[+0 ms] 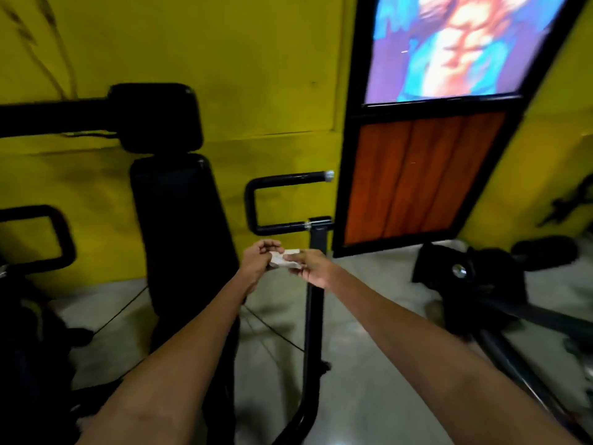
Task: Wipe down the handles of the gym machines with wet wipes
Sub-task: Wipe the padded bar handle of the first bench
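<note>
A small white wet wipe (285, 259) is pinched between both of my hands in the middle of the view. My left hand (259, 259) grips its left side and my right hand (313, 266) grips its right side. Just above them is a black U-shaped machine handle (276, 202) with silver end caps, fixed to a black upright post (316, 284). My hands are below the handle and not touching it. A second black loop handle (48, 239) shows at the left edge.
A black padded seat back (179, 232) with a headrest (157, 117) stands left of my hands. Behind is a yellow wall (256, 75). A black-framed panel with orange wood and a poster (426, 175) leans at right. Dark gym gear (475, 284) lies on the grey floor.
</note>
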The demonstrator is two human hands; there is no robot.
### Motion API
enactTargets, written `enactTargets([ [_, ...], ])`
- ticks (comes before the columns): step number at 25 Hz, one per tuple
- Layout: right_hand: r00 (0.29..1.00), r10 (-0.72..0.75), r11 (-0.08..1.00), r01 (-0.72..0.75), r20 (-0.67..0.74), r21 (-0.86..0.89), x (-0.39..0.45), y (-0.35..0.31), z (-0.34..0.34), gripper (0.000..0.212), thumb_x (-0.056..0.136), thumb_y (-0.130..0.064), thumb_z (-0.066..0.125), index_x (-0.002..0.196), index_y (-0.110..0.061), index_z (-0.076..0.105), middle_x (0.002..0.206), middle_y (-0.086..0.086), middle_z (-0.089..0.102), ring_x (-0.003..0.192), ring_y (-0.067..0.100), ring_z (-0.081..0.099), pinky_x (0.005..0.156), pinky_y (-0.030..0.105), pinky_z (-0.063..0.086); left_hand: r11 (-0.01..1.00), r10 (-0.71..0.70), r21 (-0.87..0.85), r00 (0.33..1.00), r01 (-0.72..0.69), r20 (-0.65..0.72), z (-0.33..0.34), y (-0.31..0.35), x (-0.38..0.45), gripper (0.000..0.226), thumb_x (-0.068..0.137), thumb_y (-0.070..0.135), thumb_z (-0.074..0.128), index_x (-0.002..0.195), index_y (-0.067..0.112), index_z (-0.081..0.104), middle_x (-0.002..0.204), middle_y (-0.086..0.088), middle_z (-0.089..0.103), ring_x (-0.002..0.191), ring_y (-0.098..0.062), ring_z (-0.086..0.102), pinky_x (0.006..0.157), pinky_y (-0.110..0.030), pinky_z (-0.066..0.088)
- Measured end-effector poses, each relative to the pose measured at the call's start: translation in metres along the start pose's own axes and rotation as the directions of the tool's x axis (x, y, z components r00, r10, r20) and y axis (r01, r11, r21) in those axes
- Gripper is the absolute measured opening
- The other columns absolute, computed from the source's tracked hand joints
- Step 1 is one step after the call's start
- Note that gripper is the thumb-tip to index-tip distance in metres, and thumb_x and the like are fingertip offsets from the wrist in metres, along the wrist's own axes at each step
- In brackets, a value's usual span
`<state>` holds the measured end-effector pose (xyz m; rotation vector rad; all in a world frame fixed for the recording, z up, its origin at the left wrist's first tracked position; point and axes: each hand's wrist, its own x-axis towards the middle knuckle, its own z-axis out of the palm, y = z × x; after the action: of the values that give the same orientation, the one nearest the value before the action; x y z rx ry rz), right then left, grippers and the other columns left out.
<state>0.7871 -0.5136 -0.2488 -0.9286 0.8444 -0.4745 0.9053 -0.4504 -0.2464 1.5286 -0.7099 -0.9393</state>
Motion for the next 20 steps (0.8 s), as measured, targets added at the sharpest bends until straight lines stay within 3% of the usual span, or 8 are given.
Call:
enactTargets([
  [2, 0.984, -0.095, 0.995, 0.098, -0.154, 0.012, -0.026, -0.011, -0.047, 0.02, 0.079, 0.009, 0.064, 0.082, -0.008, 0.054, 0.056, 0.0, 0.065, 0.047, 0.006, 0.061, 0.044, 0.016, 0.048, 0.997, -0.041, -0.058, 0.993, 0.048, 0.115, 0.052, 0.006, 0.0, 0.03, 0.091, -0.01, 0.038, 0.087, 0.014, 0.054, 0.08, 0.001, 0.06, 0.068, -0.011, 0.056, 0.048, -0.017, 0.051],
  [4, 0.941, -0.173, 0.983, 0.183, -0.289, 0.009, -0.055, -0.021, -0.094, 0.025, 0.076, 0.009, 0.067, 0.076, -0.011, 0.052, 0.058, 0.0, 0.064, 0.048, 0.006, 0.061, 0.045, 0.017, 0.047, 0.981, -0.099, -0.136, 0.961, 0.137, 0.259, 0.107, 0.013, -0.01, 0.008, 0.097, 0.01, 0.046, 0.09, 0.013, 0.049, 0.082, -0.003, 0.056, 0.07, -0.015, 0.055, 0.05, -0.022, 0.053],
  [5, 0.91, -0.202, 0.974, 0.224, -0.361, 0.022, -0.071, -0.024, -0.121, 0.027, 0.075, 0.009, 0.068, 0.076, -0.012, 0.05, 0.062, 0.001, 0.064, 0.049, 0.006, 0.062, 0.046, 0.017, 0.047, 0.979, -0.111, -0.126, 0.941, 0.159, 0.32, 0.137, 0.015, -0.017, 0.009, 0.096, 0.017, 0.052, 0.09, 0.012, 0.047, 0.082, -0.004, 0.055, 0.07, -0.015, 0.056, 0.052, -0.024, 0.053],
  [9, 0.77, -0.25, 0.936, 0.347, -0.586, 0.058, -0.157, -0.018, -0.219, 0.028, 0.076, 0.011, 0.067, 0.076, -0.01, 0.048, 0.074, 0.008, 0.059, 0.057, 0.011, 0.061, 0.057, 0.022, 0.048, 0.999, -0.04, 0.002, 0.893, 0.044, 0.448, 0.251, 0.013, -0.066, 0.031, 0.084, -0.008, 0.061, 0.081, 0.016, 0.042, 0.082, -0.005, 0.051, 0.071, -0.015, 0.053, 0.06, -0.027, 0.048],
  [11, 0.719, -0.252, 0.917, 0.392, -0.648, 0.077, -0.2, -0.01, -0.255, 0.024, 0.079, 0.01, 0.064, 0.075, -0.01, 0.05, 0.072, 0.007, 0.059, 0.053, 0.008, 0.061, 0.054, 0.02, 0.049, 0.998, 0.008, 0.056, 0.867, -0.041, 0.497, 0.296, 0.008, -0.096, 0.037, 0.08, -0.017, 0.058, 0.073, 0.014, 0.04, 0.073, -0.005, 0.047, 0.067, -0.016, 0.049, 0.06, -0.028, 0.043],
  [14, 0.62, -0.22, 0.896, 0.434, -0.753, 0.096, -0.273, 0.016, -0.313, 0.018, 0.083, 0.004, 0.062, 0.078, -0.01, 0.052, 0.078, 0.008, 0.06, 0.065, 0.012, 0.061, 0.06, 0.021, 0.05, 0.989, 0.031, 0.092, 0.769, -0.116, 0.639, 0.368, -0.009, -0.159, 0.036, 0.08, -0.022, 0.052, 0.062, 0.009, 0.048, 0.05, 0.005, 0.055, 0.054, -0.008, 0.053, 0.051, -0.016, 0.042],
  [17, 0.555, -0.178, 0.878, 0.462, -0.813, 0.123, -0.35, 0.049, -0.365, 0.012, 0.085, 0.004, 0.059, 0.081, -0.007, 0.055, 0.073, 0.008, 0.062, 0.053, 0.007, 0.062, 0.053, 0.019, 0.052, 0.989, -0.006, 0.104, 0.677, -0.104, 0.736, 0.431, -0.031, -0.23, 0.023, 0.083, -0.021, 0.05, 0.087, -0.004, 0.064, 0.057, 0.006, 0.063, 0.053, -0.003, 0.059, 0.053, -0.01, 0.047],
  [20, 0.45, -0.136, 0.844, 0.519, -0.883, 0.135, -0.425, 0.081, -0.395, 0.018, 0.085, 0.005, 0.058, 0.074, -0.008, 0.055, 0.054, 0.001, 0.064, 0.044, 0.006, 0.06, 0.042, 0.017, 0.048, 0.993, -0.025, 0.093, 0.617, -0.078, 0.786, 0.477, -0.051, -0.293, 0.02, 0.084, -0.011, 0.058, 0.103, -0.011, 0.063, 0.075, -0.005, 0.062, 0.065, -0.011, 0.061, 0.062, -0.017, 0.05],
])
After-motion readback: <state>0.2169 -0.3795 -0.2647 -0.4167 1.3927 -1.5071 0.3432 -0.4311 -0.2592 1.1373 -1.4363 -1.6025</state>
